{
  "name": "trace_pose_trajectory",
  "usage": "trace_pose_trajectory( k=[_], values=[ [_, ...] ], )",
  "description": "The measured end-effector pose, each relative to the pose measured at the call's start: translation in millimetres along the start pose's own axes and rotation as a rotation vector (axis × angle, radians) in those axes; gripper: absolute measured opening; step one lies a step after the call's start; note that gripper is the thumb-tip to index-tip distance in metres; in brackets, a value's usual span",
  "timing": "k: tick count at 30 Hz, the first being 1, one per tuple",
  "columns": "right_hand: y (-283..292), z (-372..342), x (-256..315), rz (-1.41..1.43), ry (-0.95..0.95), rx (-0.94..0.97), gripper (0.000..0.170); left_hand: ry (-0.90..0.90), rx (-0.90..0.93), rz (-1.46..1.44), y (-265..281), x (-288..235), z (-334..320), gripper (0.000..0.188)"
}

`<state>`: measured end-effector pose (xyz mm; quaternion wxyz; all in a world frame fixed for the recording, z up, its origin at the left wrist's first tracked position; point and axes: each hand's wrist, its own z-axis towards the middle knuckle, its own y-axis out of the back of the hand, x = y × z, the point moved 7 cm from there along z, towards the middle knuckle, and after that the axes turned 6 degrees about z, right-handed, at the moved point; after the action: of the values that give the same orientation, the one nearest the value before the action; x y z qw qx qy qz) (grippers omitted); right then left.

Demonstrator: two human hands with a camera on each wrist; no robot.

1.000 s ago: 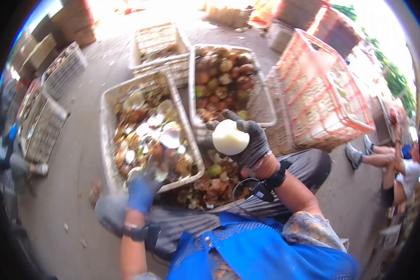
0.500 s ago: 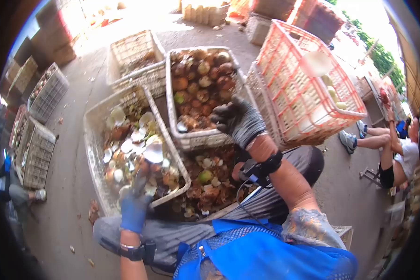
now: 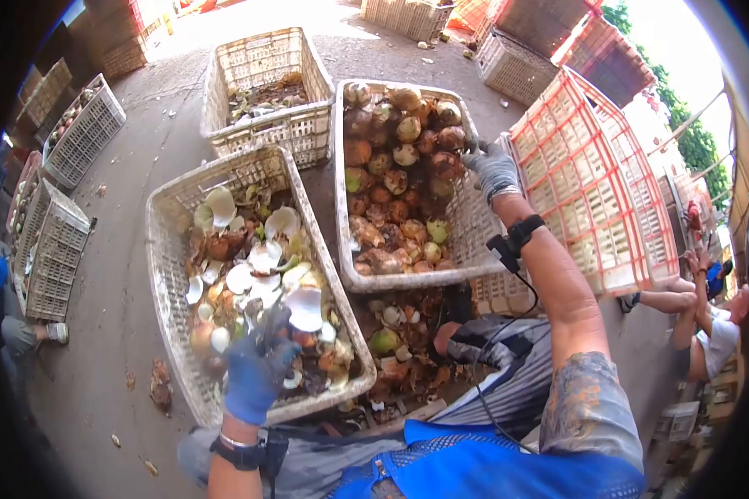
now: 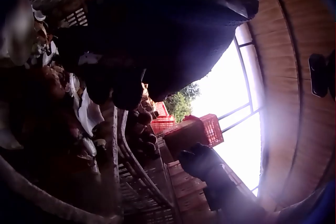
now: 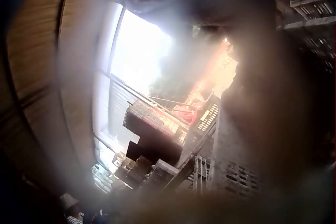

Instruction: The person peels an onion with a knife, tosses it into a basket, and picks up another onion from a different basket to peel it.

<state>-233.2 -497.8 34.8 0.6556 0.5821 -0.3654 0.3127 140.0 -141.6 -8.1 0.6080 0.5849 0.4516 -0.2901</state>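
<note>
My left hand, in a blue glove, is above the near end of a crate of onion peels. Its fingers look bent in the left wrist view, but blur and shadow hide the grip; I cannot tell whether they hold something. The grey-gloved right hand reaches over the right rim of a second crate, near unpeeled onions. Its fingers are loosely bent, with nothing visible in them. In the left wrist view this right hand appears raised beyond the onions.
A red-and-white crate stands right of the onions. Another crate with scraps lies ahead. More peels cover the ground by my legs. A seated person is at far right; more crates stand at left.
The peeled onion in my right hand a second ago has left it. That hand has moved right and forward to the crate's rim. The left hand stays over the peels; the head view has shifted.
</note>
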Motion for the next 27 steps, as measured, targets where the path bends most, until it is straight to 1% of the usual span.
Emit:
trace_pose_trajectory(
  k=[1,2,3,4,5,6,8,9,10,11,12,13,14,15,16,17,18,20,22,24,26,27],
  values=[
    [-2,13,2,-0.213,0.056,-0.052,0.045,0.042,0.012,0.051,0,4,1,0.05],
    [-15,44,-27,-0.252,0.125,0.001,0.046,0.008,0.031,0.15,2,-12,6,0.048],
    [-27,79,-46,-0.289,0.206,0.046,0.047,-0.132,-0.05,0.186,5,-26,12,0.039],
    [-31,63,-6,-0.367,0.3,0.015,0.047,-0.248,-0.007,0.171,1,-10,15,0.054],
    [-42,79,-9,-0.622,0.237,0.0,0.045,-0.108,0.09,0.141,0,-7,17,0.054],
    [-50,95,-6,-0.607,0.25,-0.013,0.045,-0.067,0.078,0.081,-3,5,18,0.052],
    [-82,115,-17,-0.842,0.279,0.211,0.05,0.33,0.098,-0.168,-3,11,16,0.049],
    [-95,117,-13,-0.978,0.331,0.25,0.042,0.333,0.1,-0.158,-5,26,15,0.049],
    [-106,118,-10,-0.97,0.323,0.254,0.042,0.23,0.133,-0.143,-10,39,11,0.05],
    [-113,121,-9,-1.068,0.271,0.241,0.04,0.129,0.168,-0.13,-11,35,16,0.052],
    [-116,125,-13,-1.169,0.218,0.228,0.039,0.135,0.175,-0.127,-12,38,18,0.052],
    [-118,130,-19,-1.229,0.253,0.216,0.035,0.044,0.136,-0.021,-9,32,19,0.052],
    [-117,135,-25,-1.233,0.242,0.217,0.035,-0.052,0.095,0.08,-5,20,21,0.052],
    [-118,141,-29,-1.266,0.227,0.259,0.034,0.002,0.125,0.118,-6,19,22,0.051],
    [-117,147,-30,-1.297,0.214,0.297,0.033,-0.007,0.124,0.115,-6,17,22,0.051],
    [-111,147,-28,-1.271,0.137,0.363,0.035,-0.001,0.118,0.118,-4,15,21,0.05],
    [-108,141,-28,-1.27,0.136,0.358,0.035,0.009,0.111,0.122,-2,14,19,0.05],
    [-105,123,-37,-1.072,0.073,0.419,0.04,-0.015,0.092,0.137,-1,11,15,0.051],
    [-117,110,-102,-1.018,0.052,0.481,0.043,-0.044,0.068,0.16,0,9,12,0.053],
    [-139,69,-146,-1.067,0.096,0.703,0.045,0.002,0.162,0.309,-8,16,4,0.045],
    [-146,38,-150,-1.137,0.108,0.55,0.053,0.043,0.268,0.453,-20,24,-2,0.04],
    [-144,31,-130,-1.203,0.064,0.688,0.055,0.063,0.333,0.528,-24,29,-7,0.037]
  ],
)
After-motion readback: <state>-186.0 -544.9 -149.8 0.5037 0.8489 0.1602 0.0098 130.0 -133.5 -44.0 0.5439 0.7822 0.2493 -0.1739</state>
